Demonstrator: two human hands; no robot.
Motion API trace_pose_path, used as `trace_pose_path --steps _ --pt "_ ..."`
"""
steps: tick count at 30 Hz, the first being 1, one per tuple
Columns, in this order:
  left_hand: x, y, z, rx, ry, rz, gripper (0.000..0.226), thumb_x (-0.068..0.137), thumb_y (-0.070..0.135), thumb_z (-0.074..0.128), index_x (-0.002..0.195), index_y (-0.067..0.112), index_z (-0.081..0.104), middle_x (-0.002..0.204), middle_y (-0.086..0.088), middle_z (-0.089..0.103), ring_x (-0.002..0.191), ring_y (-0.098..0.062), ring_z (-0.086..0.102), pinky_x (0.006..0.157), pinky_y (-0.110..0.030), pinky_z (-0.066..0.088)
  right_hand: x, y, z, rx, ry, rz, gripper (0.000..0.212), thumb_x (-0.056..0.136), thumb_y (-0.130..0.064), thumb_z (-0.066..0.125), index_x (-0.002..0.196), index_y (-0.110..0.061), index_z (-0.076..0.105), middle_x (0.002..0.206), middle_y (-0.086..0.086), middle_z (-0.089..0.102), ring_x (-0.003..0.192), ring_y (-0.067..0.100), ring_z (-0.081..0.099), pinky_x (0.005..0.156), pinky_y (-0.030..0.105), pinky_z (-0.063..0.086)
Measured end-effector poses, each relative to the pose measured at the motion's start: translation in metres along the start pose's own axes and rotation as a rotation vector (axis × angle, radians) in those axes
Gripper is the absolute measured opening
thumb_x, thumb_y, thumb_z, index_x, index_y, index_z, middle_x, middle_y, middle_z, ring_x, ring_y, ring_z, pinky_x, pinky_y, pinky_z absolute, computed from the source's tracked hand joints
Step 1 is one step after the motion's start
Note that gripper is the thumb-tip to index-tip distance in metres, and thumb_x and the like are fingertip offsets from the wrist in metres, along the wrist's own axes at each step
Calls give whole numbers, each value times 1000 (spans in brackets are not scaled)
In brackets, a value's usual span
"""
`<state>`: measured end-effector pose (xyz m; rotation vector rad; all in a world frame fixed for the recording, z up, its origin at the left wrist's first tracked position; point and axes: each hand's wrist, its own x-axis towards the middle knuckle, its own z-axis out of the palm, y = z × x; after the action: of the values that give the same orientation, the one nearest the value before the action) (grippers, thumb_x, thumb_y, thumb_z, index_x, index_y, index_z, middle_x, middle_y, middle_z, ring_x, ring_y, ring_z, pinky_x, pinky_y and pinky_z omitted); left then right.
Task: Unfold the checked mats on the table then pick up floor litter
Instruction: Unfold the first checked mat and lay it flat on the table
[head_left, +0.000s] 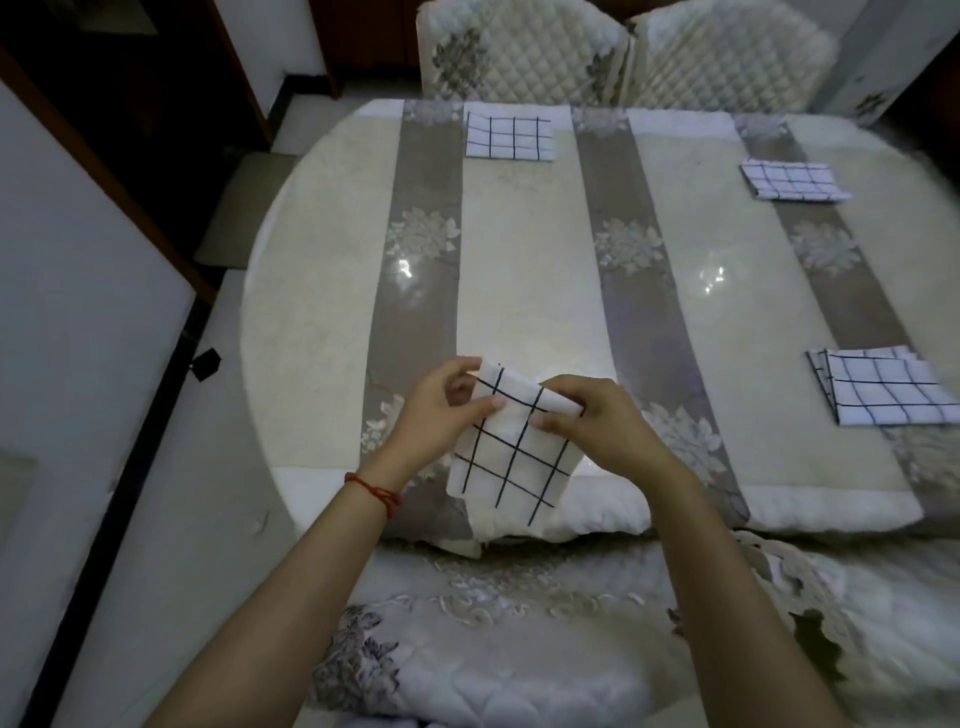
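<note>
A white checked mat with black grid lines hangs folded over the near edge of the table. My left hand pinches its upper left corner. My right hand pinches the upper right part of its top fold. Three more folded checked mats lie flat on the table: one at the far middle, one at the far right, one at the right.
The table wears a cream and grey striped floral cloth under a glossy cover. Two quilted chairs stand at the far side, and a padded chair seat is just below my arms. A small dark scrap lies on the floor at left.
</note>
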<state>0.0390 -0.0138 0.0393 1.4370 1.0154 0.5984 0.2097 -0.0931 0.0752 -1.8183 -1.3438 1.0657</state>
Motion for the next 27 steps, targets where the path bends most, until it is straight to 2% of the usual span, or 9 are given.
trace_pose_path --steps 2,5,11,13,16,18,21,24,27 --pt "-7 3 4 -26 24 -23 9 76 5 70 83 9 67 80 -3 67 78 -12 63 76 -23 51 -11 1 -5 40 54 -28 26 76 -20 72 81 -44 63 86 -4 70 80 7 63 65 16 49" --pt "-15 5 10 -80 109 -28 24 76 6 69 85 -15 60 80 -17 55 78 -24 53 76 -38 45 -24 5 -10 65 209 -115 25 79 -17 69 83 -41 65 86 -15 67 76 1 59 63 9 46" --pt "-26 9 14 -116 192 -15 22 75 9 71 81 -10 62 79 -16 56 77 -24 54 75 -38 46 -37 5 -12 56 412 -208 23 78 -9 70 69 -28 63 75 -14 63 71 2 57 68 7 42" --pt "-31 14 16 -110 186 -6 10 76 10 71 85 10 66 88 -9 64 87 -21 60 79 -30 51 -38 1 -13 -24 441 -271 9 78 -8 71 75 -15 67 87 -8 63 85 2 57 78 9 41" --pt "-36 21 15 80 170 131 43 77 17 72 108 39 53 115 13 57 107 -2 52 87 -14 43 -39 -7 -17 -113 435 -356 1 79 -8 70 79 -8 68 96 -3 62 93 7 57 84 16 42" --pt "-39 32 15 194 137 276 46 78 21 70 116 39 50 124 18 49 118 -1 46 100 -20 38 -39 -14 -19 -150 391 -401 3 80 -9 69 80 -6 68 87 0 65 83 2 57 77 12 42" --pt "-39 46 20 358 69 458 34 79 20 70 112 22 62 122 13 56 128 -10 43 110 -37 31 -40 -24 -21 -165 316 -384 1 80 -13 69 80 -12 69 77 -5 67 75 -6 57 69 6 41" --pt "-37 57 26 407 -24 473 18 81 21 67 99 19 69 100 19 63 102 12 51 101 -35 35 -42 -35 -24 -112 292 -386 3 78 -15 71 79 -18 71 71 -12 66 71 -7 57 66 7 42" --pt "-35 67 26 310 -77 418 4 81 17 67 78 17 71 69 19 63 68 8 56 72 -17 42 -45 -38 -31 -40 294 -350 15 77 -18 71 70 -31 68 65 -17 66 68 -5 58 64 4 41"
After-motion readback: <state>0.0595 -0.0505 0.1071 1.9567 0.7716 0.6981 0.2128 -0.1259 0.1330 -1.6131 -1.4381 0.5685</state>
